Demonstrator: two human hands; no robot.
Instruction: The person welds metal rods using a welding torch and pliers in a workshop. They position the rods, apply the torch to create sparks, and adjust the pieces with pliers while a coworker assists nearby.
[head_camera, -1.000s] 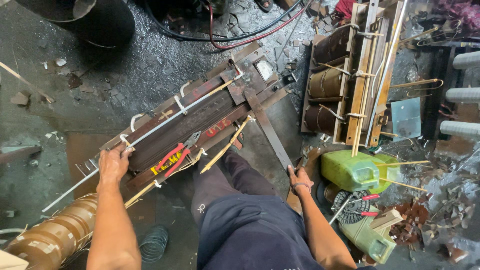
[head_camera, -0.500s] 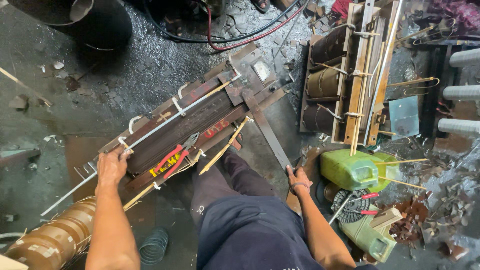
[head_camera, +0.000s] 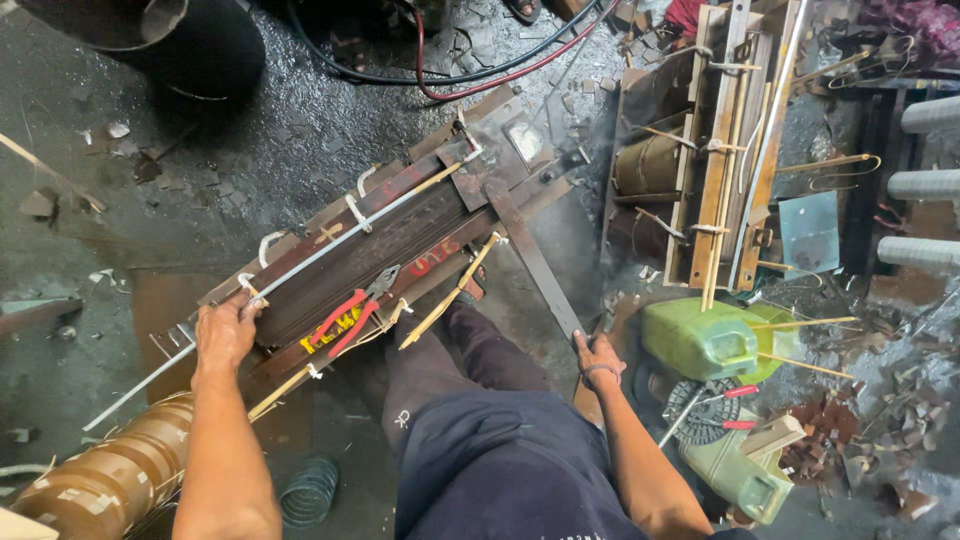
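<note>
"Where did the camera sit?"

"On the person's head, looking almost straight down past dark trousers (head_camera: 500, 450) to a grimy floor (head_camera: 130, 230)."

"How near?"

"Near enough that both forearms ran up from the bottom edge. The left hand (head_camera: 225, 335) gripped the near end of a long stack of metal plates (head_camera: 370, 260) that stretched away up and to the right of that grip; the right hand (head_camera: 598, 362) rested right of it, beside a green jug (head_camera: 700, 340)."

"Any second view?"

"No, only this one, so nothing was shared."
</note>
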